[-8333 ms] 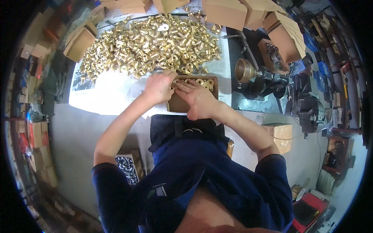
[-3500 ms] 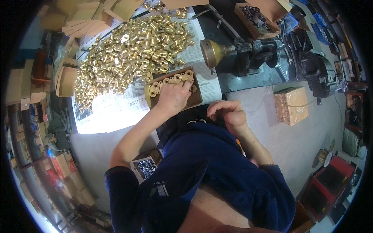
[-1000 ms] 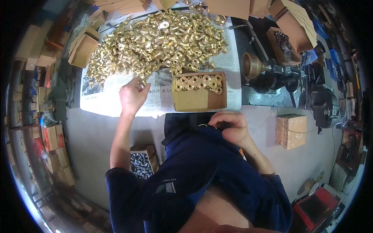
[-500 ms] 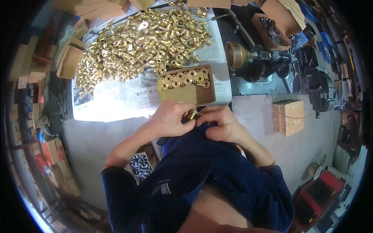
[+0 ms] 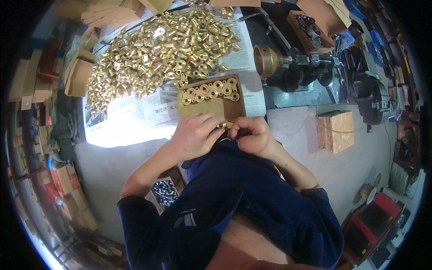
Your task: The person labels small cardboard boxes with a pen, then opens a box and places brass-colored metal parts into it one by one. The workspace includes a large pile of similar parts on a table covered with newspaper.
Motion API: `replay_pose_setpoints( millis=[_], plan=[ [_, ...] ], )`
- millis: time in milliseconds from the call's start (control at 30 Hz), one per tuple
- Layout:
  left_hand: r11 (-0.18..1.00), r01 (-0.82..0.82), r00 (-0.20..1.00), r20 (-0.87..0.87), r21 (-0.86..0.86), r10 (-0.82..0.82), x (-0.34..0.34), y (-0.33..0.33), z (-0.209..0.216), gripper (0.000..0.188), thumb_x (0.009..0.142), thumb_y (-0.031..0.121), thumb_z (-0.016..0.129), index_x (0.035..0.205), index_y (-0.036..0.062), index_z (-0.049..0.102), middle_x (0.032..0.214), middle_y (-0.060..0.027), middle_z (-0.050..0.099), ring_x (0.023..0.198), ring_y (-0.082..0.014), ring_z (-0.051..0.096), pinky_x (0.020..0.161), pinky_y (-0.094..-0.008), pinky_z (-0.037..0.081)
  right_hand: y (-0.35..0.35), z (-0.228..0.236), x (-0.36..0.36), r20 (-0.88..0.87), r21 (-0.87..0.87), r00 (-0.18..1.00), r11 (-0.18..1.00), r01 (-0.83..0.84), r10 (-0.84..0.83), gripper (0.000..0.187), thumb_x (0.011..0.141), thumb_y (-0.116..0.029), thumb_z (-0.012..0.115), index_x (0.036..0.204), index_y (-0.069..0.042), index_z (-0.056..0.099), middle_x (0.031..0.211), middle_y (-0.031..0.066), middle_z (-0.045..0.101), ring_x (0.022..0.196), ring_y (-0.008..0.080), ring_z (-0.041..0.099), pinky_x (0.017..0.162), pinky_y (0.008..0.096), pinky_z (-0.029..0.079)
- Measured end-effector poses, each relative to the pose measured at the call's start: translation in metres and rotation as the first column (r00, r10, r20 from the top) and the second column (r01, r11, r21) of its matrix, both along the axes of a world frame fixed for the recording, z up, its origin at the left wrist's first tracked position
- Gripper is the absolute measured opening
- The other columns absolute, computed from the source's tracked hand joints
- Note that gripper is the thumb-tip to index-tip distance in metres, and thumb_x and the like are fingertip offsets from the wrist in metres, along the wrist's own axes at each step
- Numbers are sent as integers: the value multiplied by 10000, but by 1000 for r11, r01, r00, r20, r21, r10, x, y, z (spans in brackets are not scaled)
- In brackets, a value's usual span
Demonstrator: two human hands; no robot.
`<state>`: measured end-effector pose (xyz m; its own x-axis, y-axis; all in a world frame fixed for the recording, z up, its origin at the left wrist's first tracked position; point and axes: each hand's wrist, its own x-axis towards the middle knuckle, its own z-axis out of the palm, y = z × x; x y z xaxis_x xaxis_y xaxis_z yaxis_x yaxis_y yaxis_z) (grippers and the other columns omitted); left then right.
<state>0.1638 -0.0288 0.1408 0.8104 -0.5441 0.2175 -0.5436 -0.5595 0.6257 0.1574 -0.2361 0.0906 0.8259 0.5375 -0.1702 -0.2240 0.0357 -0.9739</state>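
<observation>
In front of my body, just off the near side of a small cardboard box [image 5: 209, 108], both hands meet at one brass lever-shaped fitting [image 5: 222, 125] with a round collar. My left hand [image 5: 196, 135] pinches its collar end between thumb and fingers. The fingers of my right hand [image 5: 253, 136] are curled closed at its other end, partly covering it. Inside the box, similar brass fittings [image 5: 210, 90] stand in neat rows along the far side; bare cardboard shows at the near side. Beyond lies a large heap of loose brass fittings [image 5: 157, 58].
Newspaper [image 5: 148, 118] covers the bench under the heap. To the right are a brass-cupped tool [image 5: 266, 62] and a dark vise [image 5: 375, 101]. A strapped cardboard bundle [image 5: 335, 131] sits lower right. A box of silvery parts [image 5: 165, 192] is beside my left elbow.
My hands and the brass fitting have shifted slightly upward, and the fitting has turned a little between the fingers. My right fingers have curled in more. The whole view has tilted slightly.
</observation>
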Motion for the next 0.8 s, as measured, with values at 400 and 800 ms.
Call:
replay_pose_setpoints(
  millis=[400, 800],
  plan=[
    [945, -110, 993, -11, 309, 119, 34, -2, -62, 194, 821, 181, 632, 971, 59, 650, 787, -141, 647, 708, -338, 635, 613, -435, 492, -21, 12, 0, 34, -73, 998, 996, 57, -55, 208, 634, -8, 549, 822, 15, 635, 693, 17, 590, 652, 75, 530, 585, 221, 413],
    [903, -143, 988, 111, 406, 107, 45, -10, -69, 141, 796, 184, 663, 879, 79, 618, 743, -115, 639, 656, -321, 635, 546, -433, 476, -22, 9, -5, 51, -105, 998, 994, 40, -34, 245, 634, -5, 544, 852, 19, 652, 708, 34, 603, 661, 93, 551, 594, 232, 424]
  ],
)
